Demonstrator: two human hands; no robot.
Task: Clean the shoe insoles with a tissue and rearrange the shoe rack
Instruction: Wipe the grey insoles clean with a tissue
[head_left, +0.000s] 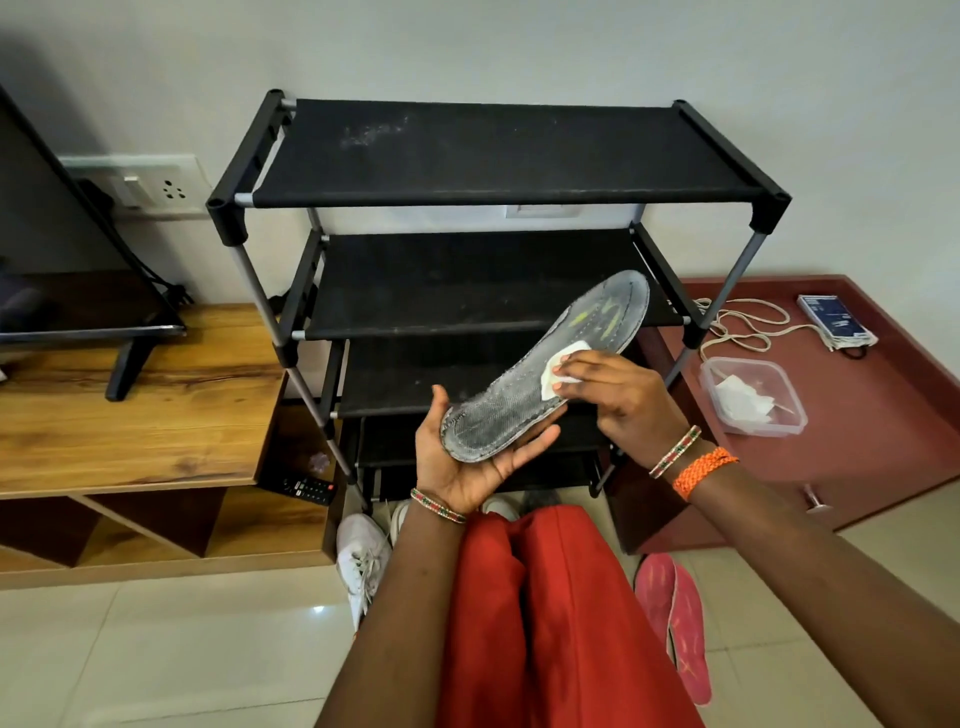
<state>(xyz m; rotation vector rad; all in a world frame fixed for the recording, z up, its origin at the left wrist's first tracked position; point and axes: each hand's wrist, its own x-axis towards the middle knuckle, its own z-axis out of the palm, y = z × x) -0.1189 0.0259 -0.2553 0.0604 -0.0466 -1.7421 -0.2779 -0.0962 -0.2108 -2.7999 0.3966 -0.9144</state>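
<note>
A: Far L, what's there?

B: Wooden TV unit (140, 410), TV stand foot on top. Remote (306, 488) in the cubby at its R end. Wall socket (156, 187) above.

A: On the floor?

B: White sneaker (361, 564) by the rack's front-L leg, on the tiles.

A: Rack itself?

B: Black shoe rack (498, 150) against the wall, centre frame. Fabric shelves bare and dusty, esp. the top one.

A: L hand?

B: Left hand (467, 462) palm up in front of the rack's lower shelves, fingers mostly straight under the heel end of a grey insole (545, 374), thumb up along the heel edge. It cradles the insole more than grips it.

A: Insole angle?

B: Tilted, toe end up and to the R, over the mid shelf.

A: R hand?

B: Right hand (618, 389) sits on the insole's middle, fingers curled, pinching a white tissue (558, 371) and pressing it to the surface.

A: Below that?

B: Red garment (550, 613) over the person's legs. Pink insoles (680, 618) on the tiles just R of it.

A: Far R?

B: Maroon low cabinet (883, 452). On it a clear plastic tub (753, 395) w/ tissues inside, a white cord (748, 322), and a blue packet (834, 319) at the back.
</note>
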